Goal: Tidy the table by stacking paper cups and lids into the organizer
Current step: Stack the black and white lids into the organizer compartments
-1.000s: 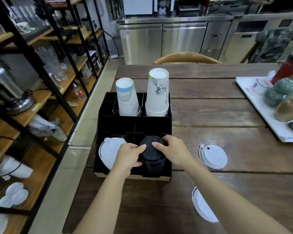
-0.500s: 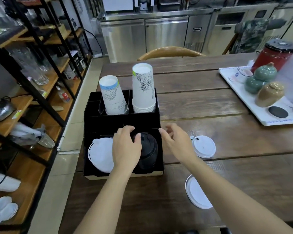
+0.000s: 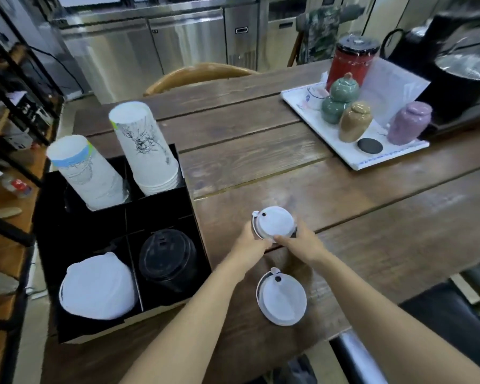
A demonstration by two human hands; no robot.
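A black organizer sits at the table's left edge. Its back compartments hold a blue-banded cup stack and a taller stack of sketch-printed cups, both upside down. The front left compartment holds white lids, the front right a stack of black lids. On the table to the organizer's right, my left hand and my right hand both pinch the near edge of a white lid. A second white lid lies flat nearer to me.
A white tray at the far right carries several small ceramic jars and a red canister. A dark pot stands behind it. A wooden chair back shows beyond the table. Metal shelving runs along the left.
Both hands have left the black lids in the organizer and moved right to the white lid on the table, taking hold of it. My view has swung to the right.
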